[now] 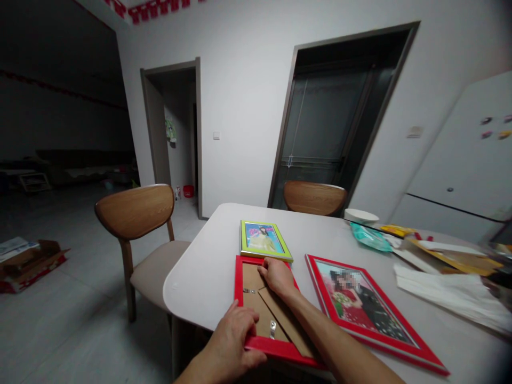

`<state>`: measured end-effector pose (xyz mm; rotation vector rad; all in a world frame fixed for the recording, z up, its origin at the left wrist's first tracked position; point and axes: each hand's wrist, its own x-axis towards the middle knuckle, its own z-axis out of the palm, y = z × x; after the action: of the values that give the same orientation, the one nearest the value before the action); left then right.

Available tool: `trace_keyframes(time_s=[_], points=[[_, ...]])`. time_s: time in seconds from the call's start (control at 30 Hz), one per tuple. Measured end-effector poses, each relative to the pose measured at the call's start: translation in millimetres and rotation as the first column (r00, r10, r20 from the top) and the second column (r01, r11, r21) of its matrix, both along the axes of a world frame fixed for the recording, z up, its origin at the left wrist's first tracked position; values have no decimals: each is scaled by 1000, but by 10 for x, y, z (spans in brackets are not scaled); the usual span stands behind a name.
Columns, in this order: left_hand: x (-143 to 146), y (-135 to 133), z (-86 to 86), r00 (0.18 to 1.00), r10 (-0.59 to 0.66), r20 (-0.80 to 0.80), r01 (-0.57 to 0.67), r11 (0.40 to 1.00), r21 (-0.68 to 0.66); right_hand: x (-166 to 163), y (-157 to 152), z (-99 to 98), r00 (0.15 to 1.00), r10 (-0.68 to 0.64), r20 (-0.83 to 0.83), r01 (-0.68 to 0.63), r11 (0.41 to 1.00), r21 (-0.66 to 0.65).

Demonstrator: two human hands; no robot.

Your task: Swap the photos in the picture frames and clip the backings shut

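A red picture frame (239, 277) lies face down on the table in front of me, its brown backing board (262, 306) facing up. Small metal clips (272, 329) show on the board, and a cardboard stand leg (286, 322) runs along it. My left hand (236, 333) grips the near left corner, thumb below and fingers over the edge. At the far edge my right hand (278, 277) is closed with curled fingers, touching the frame and board; its fingertips are partly hidden. Just beyond is a lime-green framed picture (262, 238). To the right lies a larger red framed picture (360, 304), face up.
The white table (196, 266) also carries a white bowl (360, 216), a teal packet (370, 237), cardboard pieces (452, 253) and white wrapping (448, 288) on the right. Wooden chairs stand at the left (136, 213) and far side (314, 197). An open box (34, 261) sits on the floor.
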<state>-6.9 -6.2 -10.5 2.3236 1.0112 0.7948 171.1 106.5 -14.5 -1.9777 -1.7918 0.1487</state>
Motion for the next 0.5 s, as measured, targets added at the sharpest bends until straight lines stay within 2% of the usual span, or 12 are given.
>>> trace_keyframes(time_s=[0.13,0.23,0.3,0.4,0.5], points=[[8,-35,50,998,26,-55,-26,1000,3,6,60,-10,997,-47,-69,49,999,18],[105,-55,89,986,36,-165,-38,999,-11,26,30,45,986,13,-166,-5,999,52],[225,-53,94,969,-2,-246,1,1000,-5,60,-37,99,966,75,-248,-54,995,89],[401,-43,63,947,-90,-309,98,995,10,188,-193,179,910,133,-393,-83,986,142],[440,-67,63,953,-119,-280,123,992,-2,415,-379,235,813,125,-568,-43,987,156]])
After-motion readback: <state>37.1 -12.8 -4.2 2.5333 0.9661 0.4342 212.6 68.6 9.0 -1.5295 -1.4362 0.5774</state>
